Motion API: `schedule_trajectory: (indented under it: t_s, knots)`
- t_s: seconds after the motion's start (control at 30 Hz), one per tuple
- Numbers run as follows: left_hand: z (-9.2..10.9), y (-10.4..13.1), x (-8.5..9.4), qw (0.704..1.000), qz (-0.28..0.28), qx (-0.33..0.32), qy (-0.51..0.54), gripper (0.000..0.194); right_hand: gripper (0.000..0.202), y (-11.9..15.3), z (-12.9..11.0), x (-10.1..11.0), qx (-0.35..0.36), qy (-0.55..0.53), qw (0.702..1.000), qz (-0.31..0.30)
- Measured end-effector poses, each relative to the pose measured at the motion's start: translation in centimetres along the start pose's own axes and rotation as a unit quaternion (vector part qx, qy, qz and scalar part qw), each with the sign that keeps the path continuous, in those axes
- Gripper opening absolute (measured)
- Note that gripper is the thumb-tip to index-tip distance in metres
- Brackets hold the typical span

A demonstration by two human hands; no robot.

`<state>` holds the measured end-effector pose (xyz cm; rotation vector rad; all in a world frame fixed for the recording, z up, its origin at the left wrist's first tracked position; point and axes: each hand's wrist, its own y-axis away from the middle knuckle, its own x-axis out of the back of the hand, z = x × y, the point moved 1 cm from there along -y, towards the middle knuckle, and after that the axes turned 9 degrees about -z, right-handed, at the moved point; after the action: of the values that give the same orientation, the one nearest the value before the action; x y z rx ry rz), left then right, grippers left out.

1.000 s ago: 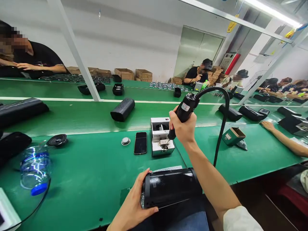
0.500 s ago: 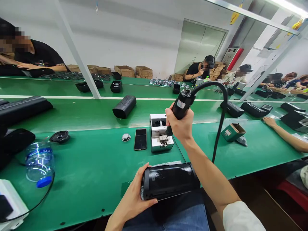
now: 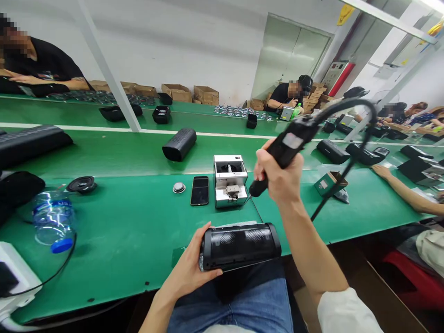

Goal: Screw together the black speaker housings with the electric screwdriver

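Observation:
My left hand (image 3: pixel 194 259) grips the left end of a black speaker (image 3: pixel 239 246) with a perforated front, lying lengthwise at the table's front edge above my lap. My right hand (image 3: pixel 282 175) is wrapped around a black electric screwdriver (image 3: pixel 287 143). Its thin bit points down and left, close to the right front corner of a white screw feeder (image 3: pixel 230 181). A thick black cable (image 3: pixel 364 134) loops from the screwdriver's top back down to the right. Whether a screw sits on the bit is too small to tell.
Left of the feeder lie a phone (image 3: pixel 200 190) and a small round silver part (image 3: pixel 179 187). A plastic bottle (image 3: pixel 53 219) and a speaker driver (image 3: pixel 82 184) are farther left. A small green box (image 3: pixel 329 183) stands right. Another speaker (image 3: pixel 179 144) lies ahead. A co-worker's arm (image 3: pixel 405 187) rests at right.
The screwdriver has come away from the front of the feeder, moving right and tilting over, its cable swinging right. My left hand still grips the speaker, and the whole view has shifted slightly.

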<state>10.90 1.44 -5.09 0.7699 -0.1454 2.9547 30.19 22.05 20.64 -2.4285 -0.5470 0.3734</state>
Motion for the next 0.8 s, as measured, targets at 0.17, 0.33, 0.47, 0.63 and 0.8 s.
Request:
schedule_trajectory:
  t_s: [0.17, 0.33, 0.47, 0.63, 0.8]
  knots:
    - [0.1, -0.2, 0.2, 1.0, 0.005, -0.012, -0.025, 0.119, 0.016, 5.3, -8.7, 3.9, 0.014, -0.008, 0.999, 0.029]
    - [0.0, -0.3, 0.4, 0.999, -0.002, -0.012, -0.038, 0.114, 0.013, 10.6, -12.9, 6.2, 0.001, 0.041, 0.998, 0.05]
    - [0.0, -0.3, 0.5, 0.999, -0.004, -0.003, -0.042, 0.114, 0.008, 12.3, -12.5, 6.6, 0.009, 0.043, 0.998, 0.037]
    - [0.1, -0.2, 0.5, 0.999, -0.006, -0.001, -0.034, 0.116, 0.009, 12.7, -12.1, 6.1, 0.01, 0.052, 0.998, 0.045]
    - [0.4, -0.3, 0.5, 0.999, -0.002, -0.01, -0.045, 0.114, 0.013, 13.0, -10.5, 4.9, -0.015, 0.067, 0.993, 0.099]
